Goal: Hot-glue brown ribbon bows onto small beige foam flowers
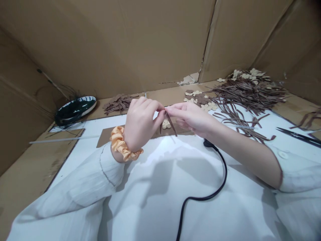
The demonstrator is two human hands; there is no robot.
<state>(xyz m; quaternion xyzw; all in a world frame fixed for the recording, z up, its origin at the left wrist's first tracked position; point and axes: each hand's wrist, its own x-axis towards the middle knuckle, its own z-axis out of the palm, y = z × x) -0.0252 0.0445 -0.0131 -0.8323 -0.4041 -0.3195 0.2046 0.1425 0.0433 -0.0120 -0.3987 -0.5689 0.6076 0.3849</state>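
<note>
My left hand (143, 122), with an orange scrunchie (122, 144) around its wrist, pinches a narrow brown ribbon strip (171, 124). Fingertip to fingertip with it, my right hand (192, 117) is closed in a pinch on the same strip at its top. The strip bends there, and its two ends hang down. Just behind and below the fingers lies a cream flower-shaped piece (166, 124) on a brown cardboard piece (106, 136). The exact spot between the fingertips is partly hidden.
At the back left stands a plate (90, 106) of dark green threads. Brown flower pieces (120, 100) lie beside it. Heaped ribbon strips (250, 92) and cream flowers (250, 74) fill the back right, near black tweezers (298, 134). A black cable (200, 198) crosses the front; cardboard walls surround everything.
</note>
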